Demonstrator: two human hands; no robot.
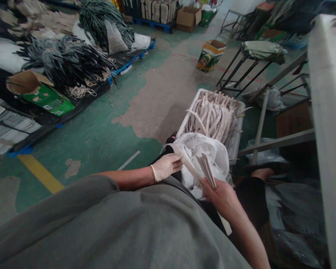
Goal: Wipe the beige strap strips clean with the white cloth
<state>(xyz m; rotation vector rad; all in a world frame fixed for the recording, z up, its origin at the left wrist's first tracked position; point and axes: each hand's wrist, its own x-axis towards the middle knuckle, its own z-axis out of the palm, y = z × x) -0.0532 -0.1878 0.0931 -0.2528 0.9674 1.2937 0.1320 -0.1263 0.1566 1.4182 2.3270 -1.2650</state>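
R hand (217, 194) grasps a bundle of pale strips (207, 170), ends up, prob. to keep them together; forearm angles fwd and inward. A single strip (190, 166) slants btwn the 2 hands. L hand (168, 166), gloved, points across from the side, fingers nearly straight at that strip, prob. to steady it; can't tell if they pinch it. White bag (222, 149) sits just past the hands, crate (234, 149) w/ more strips (211, 116) right behind, prob. for easy reach.

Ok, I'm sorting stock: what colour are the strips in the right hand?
Pale beige strips, clearest in the head view.
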